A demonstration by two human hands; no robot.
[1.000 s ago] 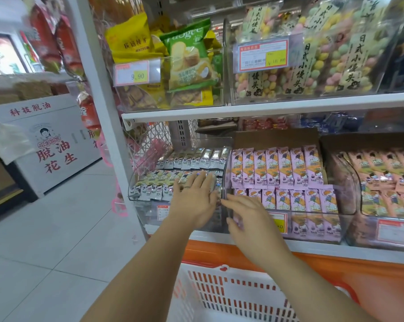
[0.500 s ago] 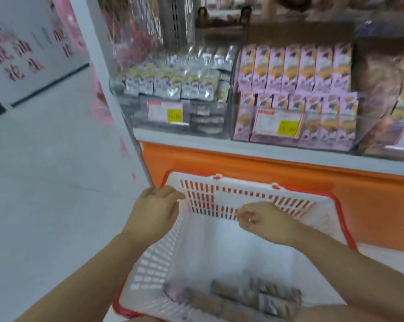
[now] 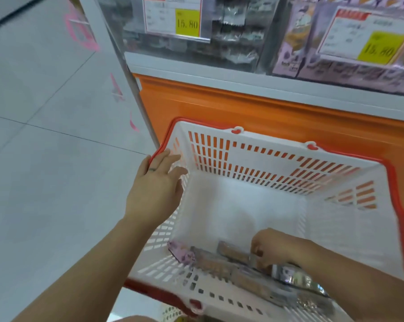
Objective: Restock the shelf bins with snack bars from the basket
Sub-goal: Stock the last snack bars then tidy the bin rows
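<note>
Inside slatted plastic basket (image 3: 254,156), right grip (image 3: 273,249) around oblong bar (image 3: 233,252); left grip (image 3: 154,189) released.

Your white slotted plastic basket (image 3: 254,159) has a red rim (orange shelf panel (image 3: 219,105) behind); its foil-wrapped snack bars (image 3: 233,253) look brown, silver, lilac
</note>
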